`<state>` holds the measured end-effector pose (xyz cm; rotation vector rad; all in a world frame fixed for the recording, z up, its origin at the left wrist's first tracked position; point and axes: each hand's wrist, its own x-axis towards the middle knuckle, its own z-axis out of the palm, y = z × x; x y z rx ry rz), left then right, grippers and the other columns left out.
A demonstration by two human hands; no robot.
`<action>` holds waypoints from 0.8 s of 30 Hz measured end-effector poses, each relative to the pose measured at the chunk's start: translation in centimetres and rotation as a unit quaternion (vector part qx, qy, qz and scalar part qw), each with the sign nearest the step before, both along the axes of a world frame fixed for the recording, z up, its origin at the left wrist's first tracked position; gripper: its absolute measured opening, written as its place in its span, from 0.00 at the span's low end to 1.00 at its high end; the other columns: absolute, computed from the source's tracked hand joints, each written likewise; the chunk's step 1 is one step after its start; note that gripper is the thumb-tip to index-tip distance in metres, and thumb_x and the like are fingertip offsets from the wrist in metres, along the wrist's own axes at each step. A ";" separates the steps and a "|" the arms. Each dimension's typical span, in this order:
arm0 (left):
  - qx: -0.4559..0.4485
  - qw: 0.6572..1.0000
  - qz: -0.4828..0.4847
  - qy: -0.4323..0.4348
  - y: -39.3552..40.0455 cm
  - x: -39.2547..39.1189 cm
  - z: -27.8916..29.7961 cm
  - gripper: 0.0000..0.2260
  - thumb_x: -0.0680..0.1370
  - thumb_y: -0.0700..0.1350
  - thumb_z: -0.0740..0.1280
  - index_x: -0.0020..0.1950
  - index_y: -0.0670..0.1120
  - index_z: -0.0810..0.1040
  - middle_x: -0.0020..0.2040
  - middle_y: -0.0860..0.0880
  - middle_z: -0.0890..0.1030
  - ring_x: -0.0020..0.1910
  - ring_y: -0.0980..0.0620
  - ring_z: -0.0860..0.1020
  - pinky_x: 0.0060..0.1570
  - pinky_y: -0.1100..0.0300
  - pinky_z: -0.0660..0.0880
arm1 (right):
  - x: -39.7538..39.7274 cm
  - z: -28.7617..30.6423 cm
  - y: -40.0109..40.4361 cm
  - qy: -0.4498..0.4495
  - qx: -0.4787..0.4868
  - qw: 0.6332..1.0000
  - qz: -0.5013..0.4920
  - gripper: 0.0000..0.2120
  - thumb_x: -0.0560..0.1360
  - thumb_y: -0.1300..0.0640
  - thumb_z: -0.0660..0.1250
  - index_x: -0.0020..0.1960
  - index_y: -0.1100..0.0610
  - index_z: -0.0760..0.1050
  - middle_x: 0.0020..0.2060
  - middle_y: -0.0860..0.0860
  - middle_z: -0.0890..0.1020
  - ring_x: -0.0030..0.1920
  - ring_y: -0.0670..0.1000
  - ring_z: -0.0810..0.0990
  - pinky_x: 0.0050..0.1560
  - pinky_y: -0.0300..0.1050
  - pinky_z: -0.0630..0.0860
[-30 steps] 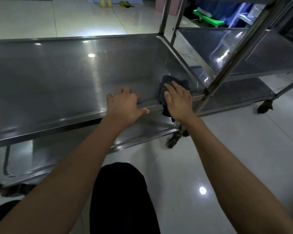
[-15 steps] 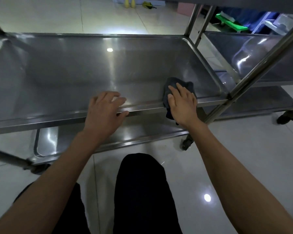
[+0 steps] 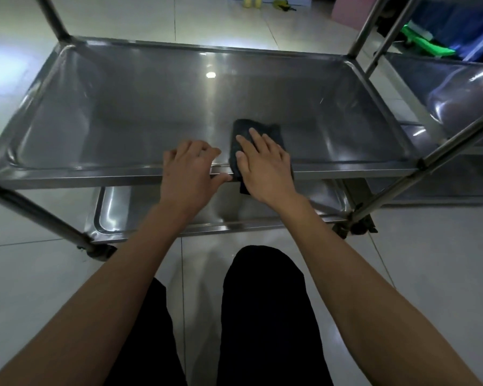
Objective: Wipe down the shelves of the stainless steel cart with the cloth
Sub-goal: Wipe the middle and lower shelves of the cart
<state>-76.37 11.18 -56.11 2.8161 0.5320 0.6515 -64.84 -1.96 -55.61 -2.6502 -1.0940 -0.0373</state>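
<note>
The stainless steel cart's middle shelf (image 3: 156, 107) fills the upper half of the view, with a lower shelf (image 3: 117, 210) showing beneath it. A dark cloth (image 3: 258, 129) lies over the shelf's near rim, a little right of centre, one end hanging down below the rim. My right hand (image 3: 265, 165) presses flat on the cloth, fingers spread. My left hand (image 3: 190, 174) rests on the near rim just left of the cloth, fingers curled over the edge and thumb under it.
Upright cart posts stand at the far left (image 3: 53, 20), near left (image 3: 37, 215) and near right (image 3: 430, 160). A second steel cart (image 3: 441, 79) stands close on the right. Green and yellow objects lie on the tiled floor beyond. My dark-trousered legs (image 3: 262, 316) are below.
The right hand and cloth have slid left along the near rim, from near the right corner to the middle. The left hand stays on the rim beside them. The view has shifted.
</note>
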 end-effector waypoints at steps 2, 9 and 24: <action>0.007 1.000 0.000 0.002 0.5 -0.7 -0.1 0.22 0.71 0.56 0.75 0.61 0.48 0.81 0.59 0.47 0.79 0.60 0.44 0.75 0.57 0.45 0.69 | -0.7 0.1 1.3 0.005 -0.010 1.000 0.018 0.23 0.85 0.45 0.46 0.79 0.47 0.59 0.81 0.50 0.56 0.80 0.54 0.53 0.77 0.58 0.52; 0.004 0.999 0.046 0.002 4.1 -5.4 -1.0 0.17 0.73 0.51 0.74 0.60 0.50 0.81 0.58 0.49 0.79 0.59 0.45 0.74 0.58 0.45 0.69 | -2.6 0.1 4.2 0.002 -0.014 0.999 0.048 0.24 0.85 0.45 0.45 0.80 0.47 0.58 0.81 0.51 0.54 0.80 0.55 0.52 0.77 0.58 0.51; 0.031 0.994 0.080 -0.065 7.1 -13.3 -1.4 0.13 0.75 0.44 0.71 0.60 0.47 0.81 0.57 0.48 0.80 0.58 0.44 0.76 0.55 0.47 0.72 | -8.5 -0.2 9.2 -0.029 0.018 0.994 0.104 0.25 0.81 0.39 0.55 0.75 0.44 0.66 0.79 0.49 0.62 0.74 0.60 0.61 0.70 0.60 0.59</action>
